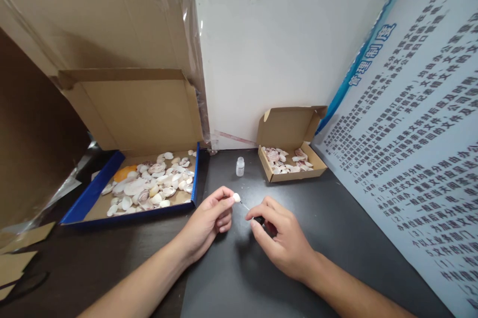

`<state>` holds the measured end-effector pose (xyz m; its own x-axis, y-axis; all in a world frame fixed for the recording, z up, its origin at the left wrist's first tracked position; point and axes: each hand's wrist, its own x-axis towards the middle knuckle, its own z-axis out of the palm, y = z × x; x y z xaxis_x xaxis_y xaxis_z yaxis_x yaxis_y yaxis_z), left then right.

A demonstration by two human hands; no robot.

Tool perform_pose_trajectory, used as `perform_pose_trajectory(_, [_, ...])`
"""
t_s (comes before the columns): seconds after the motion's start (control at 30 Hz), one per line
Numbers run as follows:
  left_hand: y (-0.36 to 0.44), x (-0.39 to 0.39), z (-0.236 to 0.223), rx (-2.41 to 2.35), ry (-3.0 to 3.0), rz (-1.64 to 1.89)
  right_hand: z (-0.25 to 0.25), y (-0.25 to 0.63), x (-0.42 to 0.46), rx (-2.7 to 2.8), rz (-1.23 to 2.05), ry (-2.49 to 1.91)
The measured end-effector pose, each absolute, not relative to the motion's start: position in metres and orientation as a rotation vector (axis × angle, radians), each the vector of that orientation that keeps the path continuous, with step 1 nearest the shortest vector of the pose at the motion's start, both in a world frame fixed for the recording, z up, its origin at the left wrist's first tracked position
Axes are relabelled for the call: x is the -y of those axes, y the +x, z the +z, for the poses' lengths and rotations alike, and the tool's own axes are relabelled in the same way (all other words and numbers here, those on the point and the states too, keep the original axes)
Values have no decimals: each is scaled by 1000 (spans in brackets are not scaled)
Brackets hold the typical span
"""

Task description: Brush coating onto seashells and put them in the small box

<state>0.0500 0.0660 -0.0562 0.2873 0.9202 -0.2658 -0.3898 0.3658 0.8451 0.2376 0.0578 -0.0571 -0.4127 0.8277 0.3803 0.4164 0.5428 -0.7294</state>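
Note:
Between thumb and forefinger, my left hand (pixel 210 217) pinches a small white shell (pixel 236 198). My right hand (pixel 281 233) grips a black cap (pixel 259 220) from which a thin applicator brush (pixel 244 206) sticks out. The brush's dark tip is at the shell's right edge; whether it touches is too small to tell. Just beyond both hands, a small clear bottle (pixel 240 166) stands upright with its neck uncapped. The fingers partly hide the cap.
At left, a blue-edged cardboard box (pixel 129 217) with a raised lid holds many shells (pixel 149 183). A smaller cardboard box (pixel 298 176) of shells stands back right. A white wall (pixel 239 84) rises behind, and a printed board (pixel 411 109) slants along the right.

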Motion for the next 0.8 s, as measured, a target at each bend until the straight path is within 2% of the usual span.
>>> perform_pose_trajectory(0.8, [49, -66, -63, -884, 891, 928, -56, 237, -55, 2027, 649, -947])
